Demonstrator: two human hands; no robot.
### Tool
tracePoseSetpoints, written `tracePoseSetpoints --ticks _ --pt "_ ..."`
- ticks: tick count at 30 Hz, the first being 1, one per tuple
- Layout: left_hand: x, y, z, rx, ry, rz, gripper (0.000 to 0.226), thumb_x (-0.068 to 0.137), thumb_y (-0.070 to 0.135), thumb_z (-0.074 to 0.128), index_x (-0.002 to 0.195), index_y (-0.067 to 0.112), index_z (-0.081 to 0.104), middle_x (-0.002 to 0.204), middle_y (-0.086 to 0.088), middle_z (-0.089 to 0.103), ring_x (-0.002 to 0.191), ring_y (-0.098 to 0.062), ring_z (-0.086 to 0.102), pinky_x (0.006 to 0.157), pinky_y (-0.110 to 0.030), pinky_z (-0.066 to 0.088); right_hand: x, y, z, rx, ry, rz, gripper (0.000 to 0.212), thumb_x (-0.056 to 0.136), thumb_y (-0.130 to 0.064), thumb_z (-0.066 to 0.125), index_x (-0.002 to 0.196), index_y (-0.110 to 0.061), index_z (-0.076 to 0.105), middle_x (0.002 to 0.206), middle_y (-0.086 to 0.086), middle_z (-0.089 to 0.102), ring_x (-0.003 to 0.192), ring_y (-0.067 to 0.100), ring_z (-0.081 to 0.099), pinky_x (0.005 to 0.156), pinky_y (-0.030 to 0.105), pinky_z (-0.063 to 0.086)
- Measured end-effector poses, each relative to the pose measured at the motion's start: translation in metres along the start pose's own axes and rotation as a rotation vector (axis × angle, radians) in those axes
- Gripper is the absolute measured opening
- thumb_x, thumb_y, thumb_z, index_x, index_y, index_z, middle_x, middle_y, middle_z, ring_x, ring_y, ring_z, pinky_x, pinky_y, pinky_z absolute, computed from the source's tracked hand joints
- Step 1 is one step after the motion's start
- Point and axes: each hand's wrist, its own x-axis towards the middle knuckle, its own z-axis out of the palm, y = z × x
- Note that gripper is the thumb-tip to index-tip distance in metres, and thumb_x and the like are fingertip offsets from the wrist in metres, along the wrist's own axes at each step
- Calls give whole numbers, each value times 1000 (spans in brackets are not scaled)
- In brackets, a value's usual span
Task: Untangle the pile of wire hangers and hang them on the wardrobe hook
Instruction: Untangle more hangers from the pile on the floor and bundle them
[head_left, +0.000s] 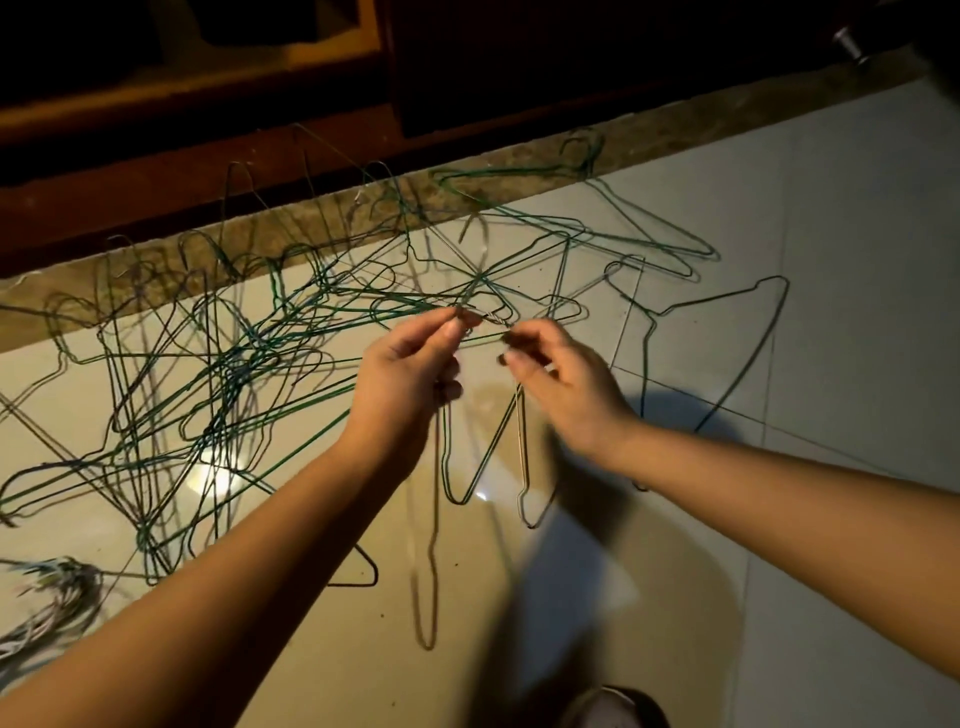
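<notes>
A tangled pile of thin green and dark wire hangers (218, 374) sprawls over the pale floor tiles, mostly left and centre. My left hand (405, 379) and my right hand (561, 384) are raised above the floor, close together. Each pinches the twisted neck of a lifted hanger (485, 441), which hangs down between my forearms with another wire loop beside it. More hangers (649, 239) lie apart at the upper right, one dark hanger (737, 332) on its own. The wardrobe hook is not in view.
A dark wooden wardrobe base (208, 171) and a speckled stone threshold (467, 171) run along the far edge of the floor. A bundle of pale wires (47, 603) lies at the lower left. A metal knob (852, 44) shows top right. My foot (613, 706) is at the bottom.
</notes>
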Motion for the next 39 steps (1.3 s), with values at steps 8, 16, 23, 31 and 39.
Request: tracePoseSetpoints --ticks 8,16,23,31,39 --pt "70 -31 -39 831 247 197 16 89 19 60 99 12 70 90 -3 69 79 -10 59 63 -17 35 58 91 -20 -351 -117 511 19 94 -27 51 96 -14 65 87 8 66 82 25 61 68 29 45" --pt "114 -74 -47 940 272 -60 24 91 30 56 103 10 58 98 -16 68 94 -32 62 75 -30 48 75 97 18 -507 -119 569 37 85 -45 60 60 -18 51 75 6 62 74 25 59 64 27 43" --pt "124 -81 -29 988 306 -151 40 82 29 67 110 5 50 106 -14 62 100 -31 57 81 -34 43 70 94 25 -462 -33 537 9 82 -23 59 80 -15 63 81 9 65 84 28 62 68 28 46" --pt "134 -86 -27 1009 365 -165 30 88 18 59 112 4 48 110 -15 62 103 -32 57 77 -30 40 63 106 29 8 87 575 24 92 -13 53 68 -20 53 63 2 58 66 26 62 61 32 52" --pt "132 -86 -24 901 460 -153 28 93 23 51 114 5 52 114 -14 62 107 -29 56 85 -28 40 54 113 9 399 233 627 25 98 -4 40 76 -16 45 60 6 44 49 17 42 38 19 40"
